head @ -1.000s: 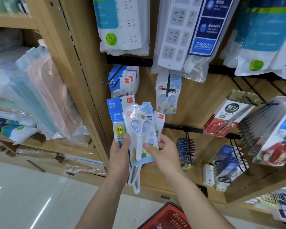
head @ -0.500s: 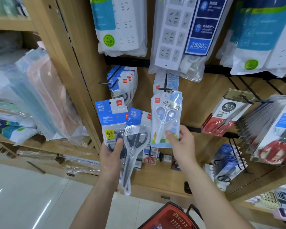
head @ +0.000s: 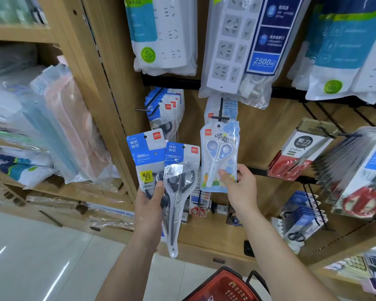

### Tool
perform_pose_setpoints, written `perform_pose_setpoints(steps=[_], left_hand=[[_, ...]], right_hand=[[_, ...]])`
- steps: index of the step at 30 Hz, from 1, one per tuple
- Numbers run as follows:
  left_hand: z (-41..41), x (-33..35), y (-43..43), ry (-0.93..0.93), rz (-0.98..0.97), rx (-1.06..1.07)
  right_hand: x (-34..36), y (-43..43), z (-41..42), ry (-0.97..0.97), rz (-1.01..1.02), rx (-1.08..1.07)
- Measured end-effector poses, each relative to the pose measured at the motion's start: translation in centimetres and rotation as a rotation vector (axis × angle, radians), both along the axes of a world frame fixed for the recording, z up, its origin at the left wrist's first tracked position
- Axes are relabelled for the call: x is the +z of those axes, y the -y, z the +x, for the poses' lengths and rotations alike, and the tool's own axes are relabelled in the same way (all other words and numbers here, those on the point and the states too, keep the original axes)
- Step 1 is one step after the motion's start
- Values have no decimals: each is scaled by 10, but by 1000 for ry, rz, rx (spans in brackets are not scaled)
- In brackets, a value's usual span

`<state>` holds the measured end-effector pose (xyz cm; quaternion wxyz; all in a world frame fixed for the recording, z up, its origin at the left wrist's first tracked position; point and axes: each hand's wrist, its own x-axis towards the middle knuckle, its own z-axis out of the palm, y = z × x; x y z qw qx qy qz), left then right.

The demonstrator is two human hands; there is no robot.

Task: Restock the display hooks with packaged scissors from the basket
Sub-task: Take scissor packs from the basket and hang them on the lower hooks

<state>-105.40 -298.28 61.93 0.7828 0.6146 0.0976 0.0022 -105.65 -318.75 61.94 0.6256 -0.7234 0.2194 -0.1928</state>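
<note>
My right hand (head: 240, 187) pinches the bottom of a pale blue children's scissors pack (head: 219, 153) and holds it up just below the black display hook (head: 220, 111), where like packs hang. My left hand (head: 151, 203) grips two blue-topped packs of black scissors (head: 178, 183), fanned out in front of the shelf post. The red basket (head: 226, 285) sits low between my forearms.
More blue scissors packs hang on a hook (head: 161, 105) at upper left. Power strips in bags (head: 239, 46) hang above. Red-handled scissors packs (head: 356, 177) crowd hooks at the right. Plastic-wrapped goods (head: 59, 127) fill shelves on the left.
My right hand has taken the pale blue pack off the stack in my left hand and lifted it up and right to the hook. My left hand has dropped slightly with the remaining packs.
</note>
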Motion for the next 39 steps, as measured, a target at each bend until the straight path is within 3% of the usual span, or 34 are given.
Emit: perform_pose_setpoints(steps=[11, 14, 16, 18, 21, 23, 27, 39], left_hand=[[-4, 5, -3, 35, 5, -17], [-6, 8, -5, 20, 5, -14], [-4, 6, -7, -7, -4, -8], [-1, 2, -9, -25, -13, -2], [3, -1, -6, -12, -26, 10], [4, -3, -2, 1, -42, 11], [3, -4, -1, 34, -23, -8], [16, -8, -64, 54, 19, 126]], right_hand=[[18, 24, 104, -104, -64, -132], [13, 20, 103, -223, -95, -153], [8, 6, 78, -175, -173, -190], [2, -18, 37, -74, -87, -94], [-1, -64, -22, -113, 187, 197], [-7, -84, -35, -115, 249, 327], [-12, -94, -22, -102, 100, 288], [11, -98, 55, -35, -43, 328]])
